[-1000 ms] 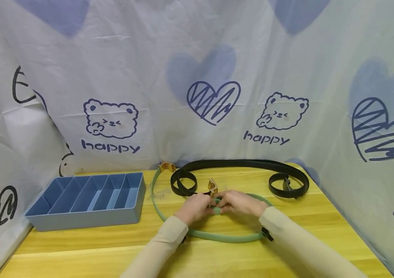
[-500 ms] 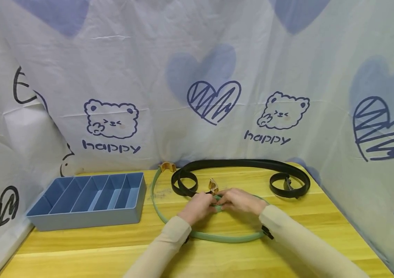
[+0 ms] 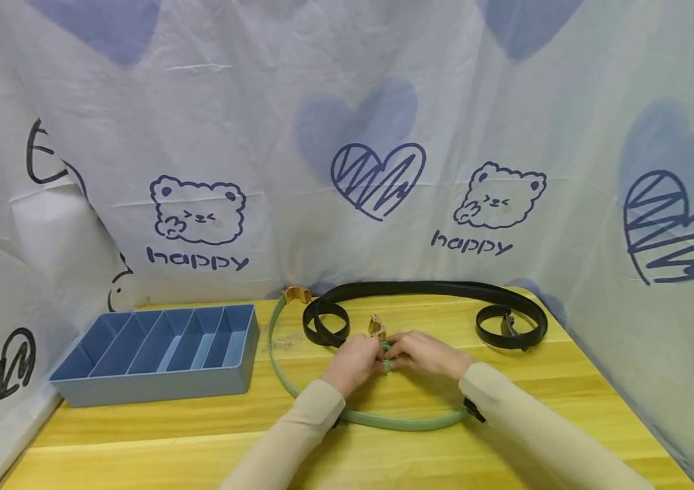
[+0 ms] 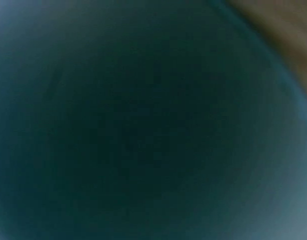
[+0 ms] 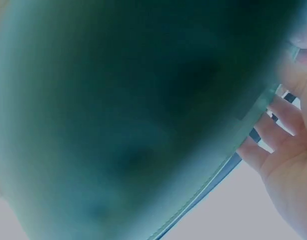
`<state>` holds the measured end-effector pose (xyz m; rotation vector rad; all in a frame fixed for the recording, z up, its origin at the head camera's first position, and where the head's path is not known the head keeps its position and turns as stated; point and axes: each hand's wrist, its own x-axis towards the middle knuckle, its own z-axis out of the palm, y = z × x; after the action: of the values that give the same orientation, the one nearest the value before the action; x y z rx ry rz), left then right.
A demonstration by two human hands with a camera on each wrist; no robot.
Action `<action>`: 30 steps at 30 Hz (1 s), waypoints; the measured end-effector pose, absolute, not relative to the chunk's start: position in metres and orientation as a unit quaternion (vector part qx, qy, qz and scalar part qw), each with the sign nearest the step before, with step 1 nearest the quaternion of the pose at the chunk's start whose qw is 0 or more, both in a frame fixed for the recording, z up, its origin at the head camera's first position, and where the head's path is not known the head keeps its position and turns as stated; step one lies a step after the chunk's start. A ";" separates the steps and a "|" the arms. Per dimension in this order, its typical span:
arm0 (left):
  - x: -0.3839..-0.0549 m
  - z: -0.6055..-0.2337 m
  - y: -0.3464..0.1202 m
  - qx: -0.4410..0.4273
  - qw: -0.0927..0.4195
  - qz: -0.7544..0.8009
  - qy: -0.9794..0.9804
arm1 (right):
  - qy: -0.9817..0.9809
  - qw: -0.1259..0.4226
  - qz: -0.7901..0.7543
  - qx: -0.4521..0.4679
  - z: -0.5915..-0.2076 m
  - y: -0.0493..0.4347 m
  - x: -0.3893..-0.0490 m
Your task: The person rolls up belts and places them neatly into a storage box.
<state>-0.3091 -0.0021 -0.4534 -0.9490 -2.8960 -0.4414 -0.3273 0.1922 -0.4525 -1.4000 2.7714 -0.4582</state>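
Note:
A light green belt [image 3: 405, 423] lies in a wide loop on the table, one end running up to a gold buckle piece [image 3: 296, 294] at the back. Its other end is wound into a small coil [image 3: 387, 354] at the middle of the table. My left hand [image 3: 356, 361] pinches this coil from the left, and my right hand [image 3: 426, 354] pinches it from the right. A second gold buckle piece [image 3: 376, 327] stands up just behind the fingers. The belt blurs across most of both wrist views; right-hand fingers [image 5: 281, 122] show along its edge.
Behind the hands stretches a black belt [image 3: 420, 288] on its edge, both ends curled, with a dark buckle [image 3: 508, 323] inside the right curl. A blue-grey divided tray [image 3: 151, 388] stands at left. Printed cloth [image 3: 335, 245] hangs behind and beside the wooden table [image 3: 157, 446].
My left hand has shifted slightly right, closer to the right hand. Less of the green coil shows between the fingers. Tray and black belt lie as before.

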 end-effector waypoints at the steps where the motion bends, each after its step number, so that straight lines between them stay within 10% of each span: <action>1: -0.310 -0.454 -0.003 -0.311 0.031 -0.146 -0.939 | 0.881 0.000 -0.143 -0.450 -0.452 0.192 -0.328; 30: -0.309 -0.454 0.002 -0.329 0.034 -0.084 -0.940 | 0.891 0.039 -0.116 -0.436 -0.444 0.197 -0.326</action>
<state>-0.3090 0.0019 -0.4540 -1.0122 -2.8897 -0.2582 -0.3262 0.1969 -0.4437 -1.3377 2.7329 -0.3547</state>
